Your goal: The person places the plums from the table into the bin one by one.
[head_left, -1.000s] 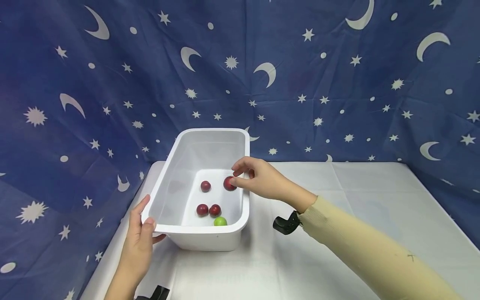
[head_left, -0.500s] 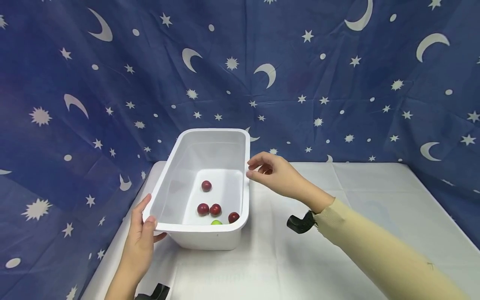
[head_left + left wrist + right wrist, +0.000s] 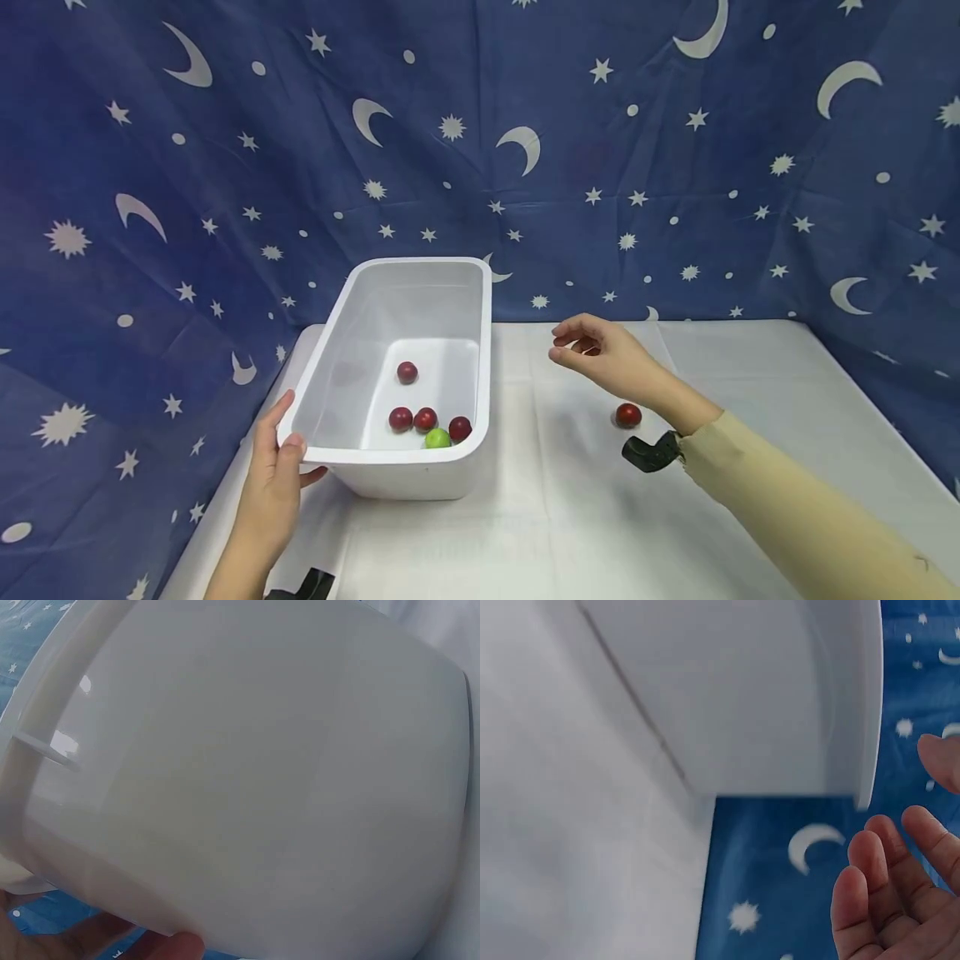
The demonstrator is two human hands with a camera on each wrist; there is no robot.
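Note:
My left hand [image 3: 272, 483] grips the near left corner of a white plastic tub [image 3: 489, 358], thumb on the rim and fingers around the outside. In the left wrist view the tub's outer wall [image 3: 247, 772] fills most of the frame. Inside lie several dark red, plum-like balls [image 3: 407, 372] and a bright green ball [image 3: 437, 438] near the front wall. To the tub's right, my right hand [image 3: 611, 354] hovers above the table with fingers loosely bent and nothing between them. A shiny red ball [image 3: 628, 415] rests on the table just below that hand's wrist.
A white cloth [image 3: 525, 500] covers the table. Dark blue curtain [image 3: 600, 167] with moons and stars hangs behind and along the left side. Black wrist straps with cameras [image 3: 651, 452] sit on both wrists.
The right hand let go of a red ball inside the tub, which now lies in the near right corner, then moved right, out over the table. The left hand stays on the tub.

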